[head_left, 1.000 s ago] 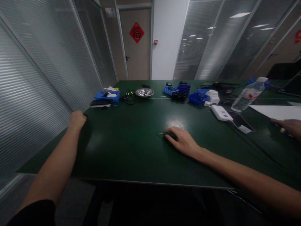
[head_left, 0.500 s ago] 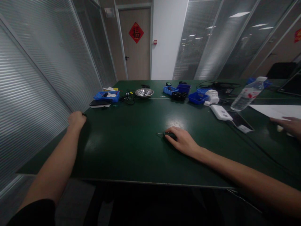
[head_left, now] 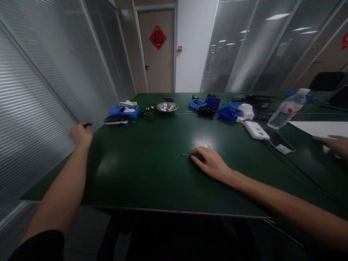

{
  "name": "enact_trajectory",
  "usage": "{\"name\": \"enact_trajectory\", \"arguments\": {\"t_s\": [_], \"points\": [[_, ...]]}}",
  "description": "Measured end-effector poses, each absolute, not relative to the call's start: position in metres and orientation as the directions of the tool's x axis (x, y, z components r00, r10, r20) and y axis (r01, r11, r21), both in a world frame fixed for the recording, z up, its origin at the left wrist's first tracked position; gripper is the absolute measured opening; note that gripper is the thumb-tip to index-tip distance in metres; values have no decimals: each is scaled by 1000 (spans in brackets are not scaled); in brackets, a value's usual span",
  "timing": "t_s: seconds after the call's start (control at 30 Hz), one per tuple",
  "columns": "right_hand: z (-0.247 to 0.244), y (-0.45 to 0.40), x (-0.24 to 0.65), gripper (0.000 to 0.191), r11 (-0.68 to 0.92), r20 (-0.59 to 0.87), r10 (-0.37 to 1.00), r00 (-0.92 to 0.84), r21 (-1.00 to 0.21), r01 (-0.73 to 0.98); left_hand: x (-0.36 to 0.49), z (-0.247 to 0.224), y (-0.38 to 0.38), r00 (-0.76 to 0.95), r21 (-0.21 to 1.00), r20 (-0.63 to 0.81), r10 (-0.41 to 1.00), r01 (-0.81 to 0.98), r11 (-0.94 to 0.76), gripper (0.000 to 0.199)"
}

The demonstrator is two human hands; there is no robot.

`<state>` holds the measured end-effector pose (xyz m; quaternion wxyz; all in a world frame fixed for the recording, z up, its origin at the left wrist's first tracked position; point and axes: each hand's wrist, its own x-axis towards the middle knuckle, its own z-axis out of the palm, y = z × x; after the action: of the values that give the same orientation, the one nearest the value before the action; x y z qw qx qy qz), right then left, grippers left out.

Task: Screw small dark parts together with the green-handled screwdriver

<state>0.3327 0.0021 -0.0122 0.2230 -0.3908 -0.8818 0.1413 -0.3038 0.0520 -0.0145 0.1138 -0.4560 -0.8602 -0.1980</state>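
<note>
My right hand [head_left: 208,161] rests on the green table [head_left: 146,163], its fingers wrapped round the dark handle of a screwdriver [head_left: 198,157]. The thin metal shaft points left and lies close to the tabletop. Over at the table's left edge, by the blinds, my left hand [head_left: 81,134] is closed and raised a little above the surface. A small black object [head_left: 87,125] pokes out at its thumb side; most of it is hidden in the fist, so its kind does not show.
Along the back stand a blue tray [head_left: 133,113] beside a black case [head_left: 116,119], a metal bowl [head_left: 167,111] and blue bins [head_left: 230,114]. A white power bank [head_left: 256,130] with a cable, a water bottle [head_left: 288,108] and another person's hand [head_left: 334,143] on paper are at right.
My left hand has shifted left and slightly up, away from the tabletop, with the black object in it. The right hand and the screwdriver have stayed in place.
</note>
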Motion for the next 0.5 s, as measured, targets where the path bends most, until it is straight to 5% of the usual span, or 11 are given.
{"name": "enact_trajectory", "arguments": {"t_s": [0.5], "points": [[-11, 1, 331, 24, 652, 280, 755, -593, -421, 631, -286, -35, 82, -290, 93, 235, 928, 957, 275, 45]]}}
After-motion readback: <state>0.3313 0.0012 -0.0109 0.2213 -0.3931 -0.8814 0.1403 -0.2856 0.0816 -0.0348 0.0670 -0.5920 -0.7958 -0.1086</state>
